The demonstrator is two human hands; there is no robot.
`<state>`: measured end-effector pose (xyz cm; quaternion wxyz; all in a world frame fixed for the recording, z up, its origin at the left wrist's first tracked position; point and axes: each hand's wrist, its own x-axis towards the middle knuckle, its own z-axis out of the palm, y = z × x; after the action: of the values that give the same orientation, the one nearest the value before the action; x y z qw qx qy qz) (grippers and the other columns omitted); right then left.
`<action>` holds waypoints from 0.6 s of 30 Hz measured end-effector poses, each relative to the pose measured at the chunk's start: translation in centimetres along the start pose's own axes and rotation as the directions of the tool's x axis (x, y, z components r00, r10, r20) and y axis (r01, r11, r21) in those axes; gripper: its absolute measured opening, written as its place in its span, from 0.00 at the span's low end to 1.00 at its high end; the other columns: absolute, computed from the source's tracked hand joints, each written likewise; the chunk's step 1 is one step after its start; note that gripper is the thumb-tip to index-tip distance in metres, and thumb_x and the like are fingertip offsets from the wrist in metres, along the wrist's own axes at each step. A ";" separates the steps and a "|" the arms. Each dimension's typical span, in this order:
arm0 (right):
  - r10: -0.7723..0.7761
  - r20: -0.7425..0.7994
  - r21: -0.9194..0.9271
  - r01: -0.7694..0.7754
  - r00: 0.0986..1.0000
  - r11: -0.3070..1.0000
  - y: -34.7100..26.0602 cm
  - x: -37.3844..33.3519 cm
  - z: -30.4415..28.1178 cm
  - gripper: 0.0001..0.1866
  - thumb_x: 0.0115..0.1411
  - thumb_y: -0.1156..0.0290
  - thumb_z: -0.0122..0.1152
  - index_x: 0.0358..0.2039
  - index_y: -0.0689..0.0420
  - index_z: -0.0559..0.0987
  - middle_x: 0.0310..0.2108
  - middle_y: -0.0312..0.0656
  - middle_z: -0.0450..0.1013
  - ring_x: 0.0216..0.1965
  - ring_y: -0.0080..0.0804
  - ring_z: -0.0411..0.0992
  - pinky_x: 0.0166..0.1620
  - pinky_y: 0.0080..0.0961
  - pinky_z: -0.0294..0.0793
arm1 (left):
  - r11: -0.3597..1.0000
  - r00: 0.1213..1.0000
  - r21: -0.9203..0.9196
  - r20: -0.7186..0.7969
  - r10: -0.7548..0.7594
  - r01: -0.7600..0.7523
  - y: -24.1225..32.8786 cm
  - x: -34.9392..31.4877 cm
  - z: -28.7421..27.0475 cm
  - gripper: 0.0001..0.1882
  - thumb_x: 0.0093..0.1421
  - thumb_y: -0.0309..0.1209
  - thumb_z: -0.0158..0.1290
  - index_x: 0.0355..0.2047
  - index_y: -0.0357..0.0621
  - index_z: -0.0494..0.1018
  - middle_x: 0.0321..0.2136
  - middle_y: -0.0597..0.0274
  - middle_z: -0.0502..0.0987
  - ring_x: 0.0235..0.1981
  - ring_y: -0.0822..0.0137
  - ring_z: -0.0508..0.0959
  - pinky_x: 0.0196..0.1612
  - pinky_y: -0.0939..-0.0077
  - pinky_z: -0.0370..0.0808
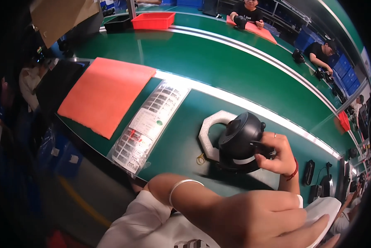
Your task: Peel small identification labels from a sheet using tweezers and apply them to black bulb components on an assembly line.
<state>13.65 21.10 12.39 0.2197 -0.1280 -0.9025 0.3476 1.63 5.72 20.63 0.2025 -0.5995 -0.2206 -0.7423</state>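
Note:
A rounded black device (240,132) with a domed body stands on the green bench, tilted slightly. My right hand (275,155) is closed on a small part jutting from its right side; a ring and a red wrist cord show on this hand. Partly behind the device lies a white octagonal ring (206,130), foam-like. My left arm, with a silver bangle, crosses in front of me. My left hand (276,219) is bent over white cloth (328,206) by my right forearm, apparently my right sleeve; some fingertips are hidden. A small yellow loop (200,159) lies left of the device.
Left of the device are a plastic-covered sheet of printed labels (146,120) and an orange mat (107,93). Small black parts (309,171) lie at the right. A red tray (153,20) and a black tray (117,25) stand far off. Two co-workers handle black devices across the bench.

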 end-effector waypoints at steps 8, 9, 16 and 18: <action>-0.040 -0.142 0.012 0.043 0.989 0.999 0.2 1.5 2.3 0.11 0.41 0.73 0.63 0.17 0.63 0.69 0.15 0.39 0.61 0.19 0.30 0.58 0.24 0.26 0.55 | 0.974 0.974 -0.008 -0.024 -0.226 0.226 1.4 -0.8 -0.9 0.21 0.41 0.23 0.56 0.37 0.58 0.75 0.22 0.65 0.77 0.13 0.76 0.69 0.14 0.85 0.63; -0.023 -0.159 0.012 0.025 0.987 1.000 0.1 1.7 2.7 0.11 0.41 0.73 0.63 0.17 0.63 0.69 0.15 0.39 0.60 0.19 0.30 0.58 0.24 0.25 0.55 | 0.976 0.976 -0.009 -0.008 -0.215 0.215 0.8 -0.5 -1.3 0.21 0.41 0.23 0.56 0.38 0.58 0.75 0.22 0.65 0.77 0.13 0.76 0.69 0.14 0.85 0.63; -0.039 -0.180 -0.022 0.035 0.983 0.999 1.0 1.1 3.5 0.07 0.45 0.76 0.65 0.21 0.64 0.75 0.16 0.41 0.67 0.18 0.28 0.63 0.23 0.24 0.62 | 0.991 0.985 0.056 0.115 -0.129 0.123 0.8 0.4 -2.3 0.24 0.43 0.24 0.55 0.43 0.63 0.75 0.23 0.65 0.77 0.13 0.76 0.69 0.14 0.85 0.63; -0.030 -0.179 -0.034 0.024 0.983 0.999 0.9 1.2 3.9 0.07 0.45 0.76 0.65 0.21 0.64 0.74 0.16 0.41 0.66 0.18 0.29 0.62 0.23 0.24 0.62 | 0.993 0.983 0.079 0.152 -0.104 0.093 0.7 0.8 -2.5 0.25 0.44 0.25 0.55 0.44 0.64 0.74 0.23 0.65 0.77 0.13 0.76 0.68 0.14 0.85 0.63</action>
<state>10.76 20.02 9.53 0.3030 -0.1500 -0.8861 0.3171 -0.12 3.70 21.01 0.1691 -0.6363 -0.2913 -0.6940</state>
